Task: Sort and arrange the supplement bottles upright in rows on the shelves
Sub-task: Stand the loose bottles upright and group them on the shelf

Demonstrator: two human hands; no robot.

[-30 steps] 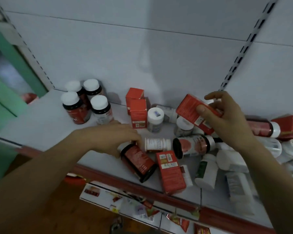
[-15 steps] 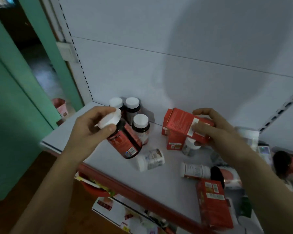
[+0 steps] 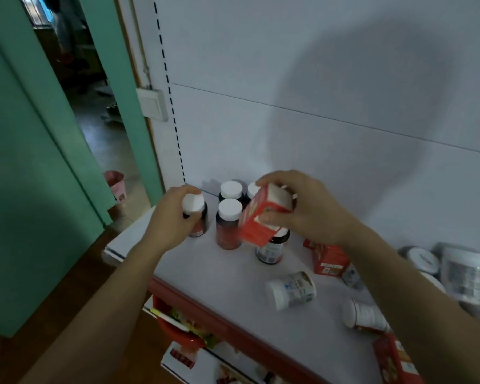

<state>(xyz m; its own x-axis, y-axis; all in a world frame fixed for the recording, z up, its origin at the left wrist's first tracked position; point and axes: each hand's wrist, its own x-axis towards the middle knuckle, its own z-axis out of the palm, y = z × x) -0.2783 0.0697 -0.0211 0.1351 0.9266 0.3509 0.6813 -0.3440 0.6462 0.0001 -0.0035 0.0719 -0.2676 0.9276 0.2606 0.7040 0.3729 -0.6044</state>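
Observation:
My left hand (image 3: 175, 217) grips a dark red-labelled bottle with a white cap (image 3: 193, 204), upright on the white shelf (image 3: 233, 295) at its left end. Beside it stand three upright dark bottles with white caps (image 3: 229, 221). My right hand (image 3: 302, 209) holds a red box (image 3: 263, 217) tilted in the air above another upright dark bottle (image 3: 270, 249). Two white bottles lie on their sides nearer the front, one (image 3: 291, 289) in the middle and one (image 3: 365, 318) partly under my right forearm.
Red boxes (image 3: 329, 259) stand right of the bottles, and another red box (image 3: 394, 361) lies at the front right. A jumble of white jars (image 3: 460, 270) fills the right end. The shelf has a red front edge (image 3: 233, 331). A green doorway (image 3: 100, 134) opens at the left.
My left hand has carried the dark bottle to the left end and stood it upright. My right hand has moved the red box left over the bottle group. The view has shifted left.

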